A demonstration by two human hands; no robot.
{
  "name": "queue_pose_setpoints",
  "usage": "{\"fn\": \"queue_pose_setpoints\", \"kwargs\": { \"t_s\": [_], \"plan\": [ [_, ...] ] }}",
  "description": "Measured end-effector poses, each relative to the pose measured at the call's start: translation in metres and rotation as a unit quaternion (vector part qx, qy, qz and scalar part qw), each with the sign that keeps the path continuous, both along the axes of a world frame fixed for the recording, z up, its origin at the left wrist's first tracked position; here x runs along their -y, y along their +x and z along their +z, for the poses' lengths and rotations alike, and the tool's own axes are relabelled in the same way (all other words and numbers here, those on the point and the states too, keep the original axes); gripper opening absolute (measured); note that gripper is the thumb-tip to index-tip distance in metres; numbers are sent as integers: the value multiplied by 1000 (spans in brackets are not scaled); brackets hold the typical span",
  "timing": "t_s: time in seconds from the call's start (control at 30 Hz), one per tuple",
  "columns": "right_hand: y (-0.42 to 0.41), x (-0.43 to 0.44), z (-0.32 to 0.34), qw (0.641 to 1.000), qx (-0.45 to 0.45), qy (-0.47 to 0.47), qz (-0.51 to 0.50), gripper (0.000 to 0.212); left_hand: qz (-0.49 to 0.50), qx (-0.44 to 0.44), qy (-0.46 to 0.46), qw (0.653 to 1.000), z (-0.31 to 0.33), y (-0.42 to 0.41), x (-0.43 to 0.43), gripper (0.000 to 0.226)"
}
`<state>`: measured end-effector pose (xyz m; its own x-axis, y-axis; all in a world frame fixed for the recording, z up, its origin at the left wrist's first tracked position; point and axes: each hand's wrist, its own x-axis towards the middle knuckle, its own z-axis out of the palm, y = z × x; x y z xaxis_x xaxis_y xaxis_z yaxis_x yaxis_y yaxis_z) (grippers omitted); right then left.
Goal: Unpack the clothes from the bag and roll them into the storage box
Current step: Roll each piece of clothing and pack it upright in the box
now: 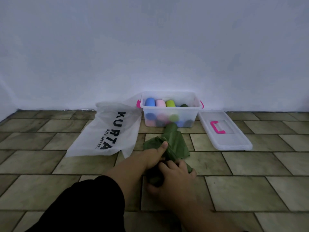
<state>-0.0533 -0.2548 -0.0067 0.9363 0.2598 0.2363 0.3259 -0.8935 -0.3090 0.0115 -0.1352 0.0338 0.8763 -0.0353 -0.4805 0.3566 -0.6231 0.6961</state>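
Note:
A dark green garment (173,141) lies stretched on the tiled floor in front of a clear storage box (194,114). Its near end is rolled up under my hands. My left hand (153,156) holds the cloth with the thumb pressed on top. My right hand (173,178) grips the rolled end with curled fingers. In the box lie rolled clothes in blue (150,102), pink (160,103), yellow-green (170,103) and dark green (184,105), with more beneath. A white plastic bag (107,131) printed KURTA lies flat to the left of the box.
The box's clear lid (234,139) with a pink handle (217,127) lies on the floor to the right. The box stands against a white wall (150,47) and has pink latches (138,103). A black sleeve (83,206) covers my left forearm.

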Motion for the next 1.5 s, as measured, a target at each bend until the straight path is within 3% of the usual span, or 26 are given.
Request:
{"fn": "queue_pose_setpoints", "kwargs": {
  "t_s": [0.07,0.23,0.43,0.5,0.63,0.83,0.93,1.03,1.13,1.23,1.37,1.5],
  "plan": [
    [-4,4,-3,998,-47,-31,2,60,-18,-8,-14,1000,0,-1,2,81],
    [-4,8,-6,994,-88,-56,6,63,-50,0,52,997,-2,-2,5,81],
    [4,17,3,986,-136,-75,55,66,-37,-4,34,999,-4,-4,5,79],
    [7,28,8,983,-150,-71,83,57,-29,-4,27,999,-5,-4,6,79],
    [18,51,16,975,-190,-23,109,32,-34,4,32,999,-5,-8,7,77],
    [30,65,15,960,-249,73,109,36,-112,64,117,985,-11,-15,10,62],
    [33,68,13,946,-280,115,118,32,-126,175,143,966,-24,-29,8,56],
    [36,70,11,945,-280,121,116,29,-155,275,152,937,-40,-55,6,48],
    [37,69,9,945,-284,118,112,31,-144,310,185,922,-50,-72,2,43],
    [38,68,4,947,-286,105,101,24,-130,287,205,927,-46,-72,-2,34],
    [42,67,2,942,-281,161,87,15,-137,198,196,951,-39,-65,-4,24],
    [46,68,-5,969,-207,107,86,25,-150,228,308,911,-34,-56,-7,30]
  ]
}}
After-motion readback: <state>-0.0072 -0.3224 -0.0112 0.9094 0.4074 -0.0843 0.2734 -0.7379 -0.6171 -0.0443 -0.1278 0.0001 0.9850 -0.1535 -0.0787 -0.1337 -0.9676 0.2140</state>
